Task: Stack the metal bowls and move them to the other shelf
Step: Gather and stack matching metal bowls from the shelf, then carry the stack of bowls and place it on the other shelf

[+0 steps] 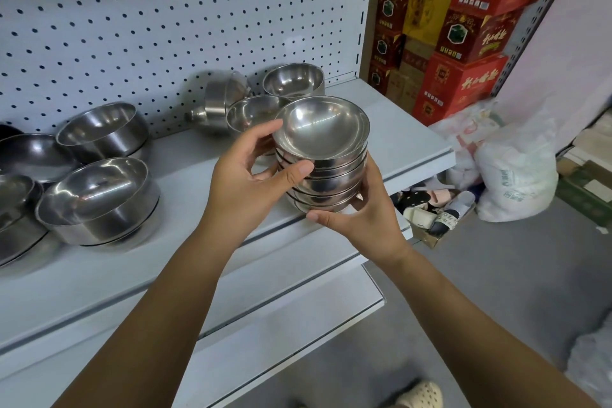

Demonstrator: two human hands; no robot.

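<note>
Between both hands (251,172), stacked bowls (323,156)

Centre frame, both hands grip a stack of bowls (323,156): left hand (251,172) on its left side, right hand (361,215) beneath, above the shelf (185,262).

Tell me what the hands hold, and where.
Both hold the bowl stack: left hand on its left side near the top, right hand under its base.

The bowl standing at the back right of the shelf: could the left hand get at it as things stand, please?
Probably not yet: the left hand is gripping the stack of bowls, which sits between it and that back bowl.
</note>
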